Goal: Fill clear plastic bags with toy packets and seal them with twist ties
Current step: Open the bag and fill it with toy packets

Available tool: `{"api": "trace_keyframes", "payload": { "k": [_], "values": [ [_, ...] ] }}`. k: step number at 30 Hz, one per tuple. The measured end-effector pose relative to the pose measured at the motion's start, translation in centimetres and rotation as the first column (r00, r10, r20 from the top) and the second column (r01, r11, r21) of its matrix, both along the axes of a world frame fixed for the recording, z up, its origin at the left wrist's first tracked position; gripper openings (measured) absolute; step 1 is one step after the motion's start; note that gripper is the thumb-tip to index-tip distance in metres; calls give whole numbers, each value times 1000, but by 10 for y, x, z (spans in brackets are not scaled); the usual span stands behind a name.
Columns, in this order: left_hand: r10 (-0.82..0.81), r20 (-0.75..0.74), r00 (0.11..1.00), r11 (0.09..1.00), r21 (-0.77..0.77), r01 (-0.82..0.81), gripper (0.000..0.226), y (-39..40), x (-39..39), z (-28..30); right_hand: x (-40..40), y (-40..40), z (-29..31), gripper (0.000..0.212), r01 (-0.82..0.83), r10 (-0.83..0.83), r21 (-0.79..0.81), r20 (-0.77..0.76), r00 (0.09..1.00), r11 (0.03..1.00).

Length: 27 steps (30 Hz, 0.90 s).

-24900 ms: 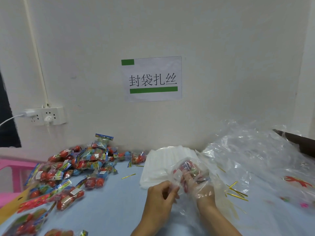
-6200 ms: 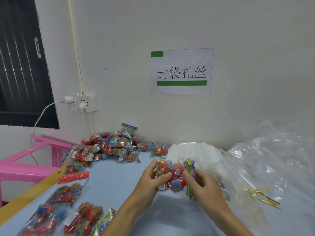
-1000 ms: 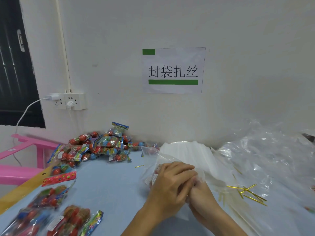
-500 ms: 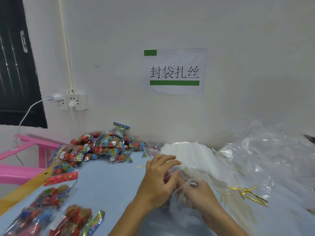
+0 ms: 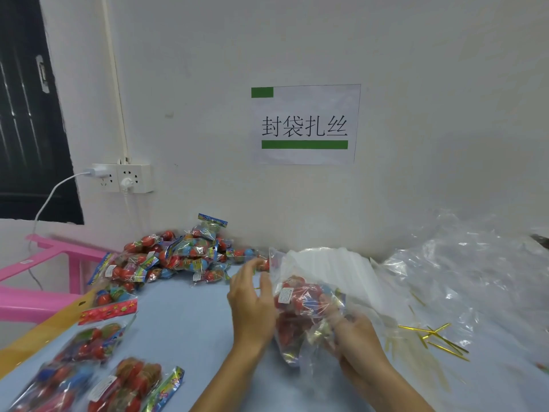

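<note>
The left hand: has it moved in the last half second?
Yes. The left hand has opened and lifted off the clear bag, drawing left, away from the white bag stack.

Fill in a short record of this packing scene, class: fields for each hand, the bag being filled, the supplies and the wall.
Left hand: left hand, fingers straight, beside the bag's left side
Right hand: right hand grips the bag's lower right
Bag in work: clear plastic bag holding red toy packets, top not yet tied
Ties: gold twist ties lying loose at the right
Supply: pile of toy packets against the wall
Empty bags: white stack behind the hands
Wall: paper sign, power socket
</note>
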<state>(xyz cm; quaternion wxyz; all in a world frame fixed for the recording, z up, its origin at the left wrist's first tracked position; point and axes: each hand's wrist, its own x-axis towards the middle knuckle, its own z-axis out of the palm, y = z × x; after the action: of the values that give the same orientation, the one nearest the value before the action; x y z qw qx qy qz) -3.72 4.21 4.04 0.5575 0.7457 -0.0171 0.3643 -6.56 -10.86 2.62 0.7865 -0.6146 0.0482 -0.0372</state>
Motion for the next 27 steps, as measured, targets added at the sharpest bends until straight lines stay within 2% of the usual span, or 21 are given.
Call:
{"api": "trace_keyframes", "payload": {
  "k": [3,6,9,13,16,18,21,24,27],
  "values": [
    [-91,-302,949,993,-104,62,33,17,16,-15,2,-3,-1,26,-5,5,3,-27,1000,1000],
    [-221,-377,899,975,-120,190,26,15,22,-30,0,-3,1,27,-23,23,-1,-43,999,1000],
    [-221,-355,908,975,-73,209,26,8,24,-39,-4,-2,6,34,-33,31,-87,-22,999,996],
    [-93,-306,947,994,-86,70,27,7,25,-38,-9,0,15,37,-57,62,-176,21,998,983],
    [-6,-326,945,1000,-25,-3,27,10,25,-36,-14,2,18,39,-143,146,-194,5,989,971],
    [9,-333,943,1000,-11,-13,28,9,25,-37,-17,4,18,39,-144,145,-221,-10,989,965],
    [5,-273,962,993,-108,-36,32,8,23,-34,-20,5,19,34,-122,121,-140,-17,992,983],
    [-91,-149,985,980,-192,62,33,6,18,-27,-23,5,24,29,-137,135,-101,-25,990,985],
    [-197,-130,972,977,-107,184,31,2,16,-28,-25,7,25,31,-172,171,-159,-24,985,972]
  ]
}}
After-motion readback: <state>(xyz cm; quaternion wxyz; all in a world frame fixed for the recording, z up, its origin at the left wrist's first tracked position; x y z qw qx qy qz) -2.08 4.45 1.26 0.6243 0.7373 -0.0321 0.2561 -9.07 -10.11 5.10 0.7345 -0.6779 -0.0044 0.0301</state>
